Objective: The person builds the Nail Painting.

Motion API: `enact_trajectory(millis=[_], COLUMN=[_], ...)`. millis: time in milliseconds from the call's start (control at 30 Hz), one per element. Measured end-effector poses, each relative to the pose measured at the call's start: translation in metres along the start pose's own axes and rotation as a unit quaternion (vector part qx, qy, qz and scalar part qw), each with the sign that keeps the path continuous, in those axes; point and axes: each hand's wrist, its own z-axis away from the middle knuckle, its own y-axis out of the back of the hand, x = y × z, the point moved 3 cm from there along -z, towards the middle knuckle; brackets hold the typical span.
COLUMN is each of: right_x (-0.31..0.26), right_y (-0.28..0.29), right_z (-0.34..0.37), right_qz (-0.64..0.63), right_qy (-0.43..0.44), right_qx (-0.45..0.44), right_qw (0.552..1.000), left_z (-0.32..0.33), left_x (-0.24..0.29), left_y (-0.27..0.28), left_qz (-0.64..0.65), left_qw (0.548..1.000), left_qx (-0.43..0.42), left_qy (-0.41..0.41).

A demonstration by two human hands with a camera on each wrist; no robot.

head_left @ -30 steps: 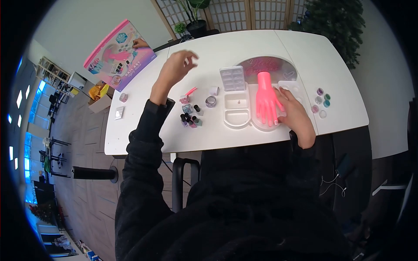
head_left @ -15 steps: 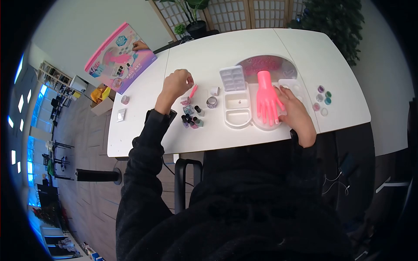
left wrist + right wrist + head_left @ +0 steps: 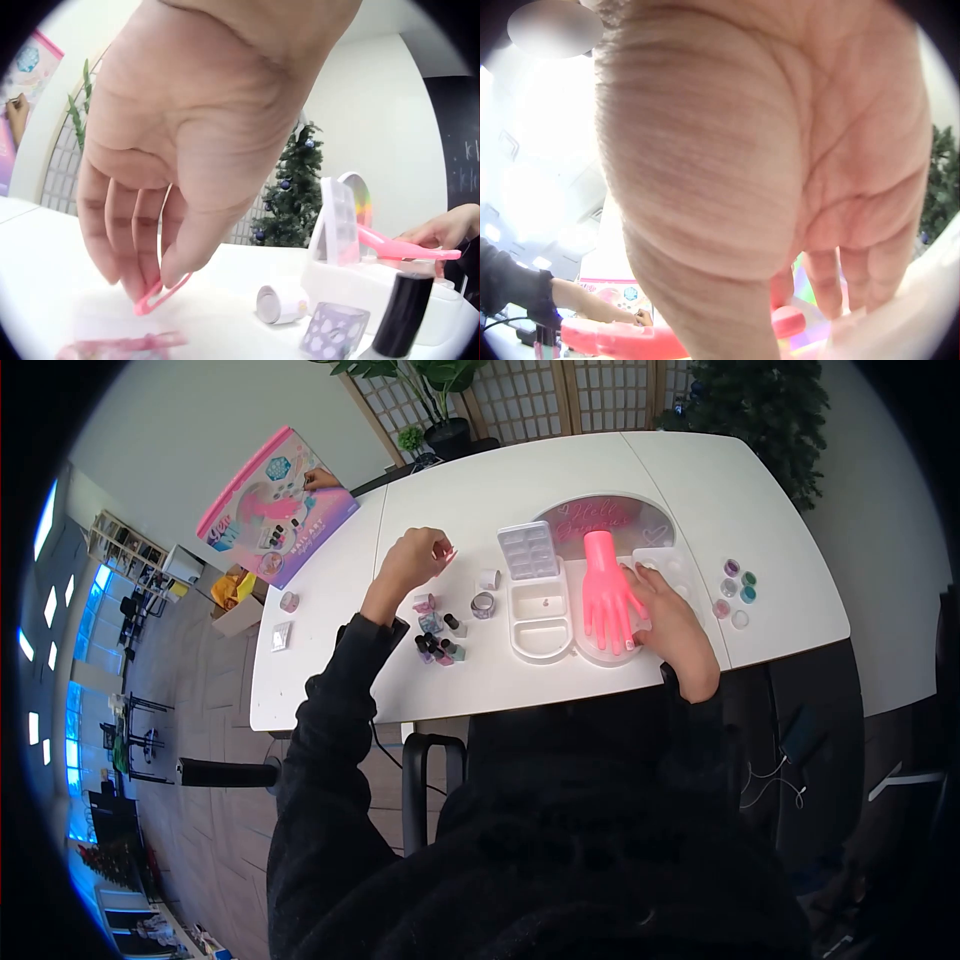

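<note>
My left hand [image 3: 413, 558] is raised over the table left of the white station, pinching small pink tweezers [image 3: 141, 308] between thumb and fingertips. Below it in the left wrist view lies a blurred pink item [image 3: 124, 344]. A pink plastic model hand [image 3: 604, 595] lies fingers toward me on the white nail station [image 3: 541, 659]. Against its right side rests my right hand [image 3: 672, 628], fingers extended, thumb beside the model's fingertips. Behind the model stands a half-round mirror [image 3: 650, 525]. A lidded compartment tray [image 3: 528, 551] stands up at the station's left.
Several nail polish bottles [image 3: 452, 625] and small jars [image 3: 483, 605] stand below my left hand. A white roll-shaped piece [image 3: 489, 579] is near the tray. Several glitter pots [image 3: 748, 594] sit at the right. A nail art box [image 3: 277, 507] stands at the back left.
My left hand came down to the pink tweezers standing by the jars, took hold of them and lifted them slightly. My right hand stays beside the model hand.
</note>
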Motion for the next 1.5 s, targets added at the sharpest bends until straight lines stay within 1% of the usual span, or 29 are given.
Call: enact_trajectory(millis=[33,100,200,300,333,400,433,500,533,600,700,833,900,933,1000,1033,1133,1167,1200,1233,1300,1367,1433,1500], right_x=[0.000,-0.002,-0.003,-0.004,-0.004,0.001,0.003,0.002,0.002,0.003,0.002,0.001,-0.001,-0.003,-0.006,-0.006,-0.007,-0.007,-0.007,-0.007,-0.007,-0.009,-0.011,-0.008], right_y=[-0.001,-0.001,0.000,0.000,0.001,-0.003,-0.004,-0.004,-0.003,-0.004,-0.004,-0.003,-0.002,-0.001,0.000,0.001,0.001,0.001,0.000,0.001,0.001,0.002,0.004,0.001], right_z=[0.001,0.002,0.001,0.002,0.002,0.000,-0.001,0.000,0.000,-0.001,0.000,0.001,0.002,0.002,0.002,0.002,0.003,0.004,0.004,0.004,0.004,0.004,0.003,0.003], right_qz=[0.008,0.010,0.005,-0.006,-0.009,-0.010,-0.011,-0.010,-0.009,0.001,0.010,0.014,0.014,0.014,0.014,0.014,0.002,0.002,0.001,0.001,0.000,-0.002,-0.006,-0.004], right_qy=[0.005,0.005,0.007,0.005,0.004,0.003,0.001,0.003,0.006,0.011,0.014,0.015,0.014,0.016,0.006,-0.004,-0.007,-0.007,-0.005,-0.002,-0.001,0.001,-0.011,0.000], right_qx=[0.002,0.007,0.008,0.009,0.011,0.008,0.003,0.006,0.006,0.007,0.011,0.012,0.013,0.015,0.010,0.006,0.009,0.006,0.008,0.010,0.007,0.001,-0.009,-0.004], right_qw=[1.000,1.000,1.000,1.000,1.000,1.000,1.000,1.000,1.000,1.000,1.000,1.000,1.000,1.000,1.000,1.000,1.000,1.000,1.000,1.000,1.000,1.000,1.000,1.000], left_z=[0.006,0.020,0.035,0.030,0.029,0.028,0.025,0.019,0.018,0.015,0.013,0.013,0.013,0.016,0.025,0.031,0.051,0.059,0.068,0.077,0.098,0.117,0.133,0.143], left_x=[0.016,0.056,0.105,0.130,0.136,0.149,0.151,0.152,0.154,0.155,0.154,0.153,0.148,0.146,0.138,0.137,0.127,0.120,0.109,0.096,0.077,0.061,0.051,0.050], left_y=[0.006,0.018,0.015,-0.001,-0.004,-0.011,-0.016,-0.026,-0.029,-0.037,-0.049,-0.048,-0.042,-0.035,-0.015,-0.002,0.039,0.048,0.054,0.056,0.055,0.043,0.031,0.022], left_qz=[0.000,-0.003,0.007,0.009,0.009,-0.058,-0.058,-0.164,-0.164,-0.190,-0.187,-0.185,-0.191,-0.190,-0.146,-0.145,-0.044,-0.006,0.023,0.029,0.038,0.068,0.117,0.088], left_qw=[1.000,0.992,0.986,0.961,0.961,0.948,0.947,0.940,0.940,0.950,0.950,0.952,0.961,0.961,0.970,0.970,0.993,0.996,0.998,0.999,0.999,0.997,0.993,0.996], left_qx=[-0.002,0.076,0.071,0.072,0.074,0.092,0.093,0.127,0.127,0.087,0.078,0.050,0.011,0.010,-0.001,-0.003,-0.039,-0.043,-0.022,-0.006,0.028,0.037,0.028,0.018], left_qy=[0.000,-0.101,-0.152,-0.268,-0.268,-0.299,-0.301,-0.272,-0.272,-0.233,-0.239,-0.238,-0.201,-0.201,-0.194,-0.193,-0.106,-0.082,-0.057,-0.030,-0.023,-0.011,0.005,-0.003])
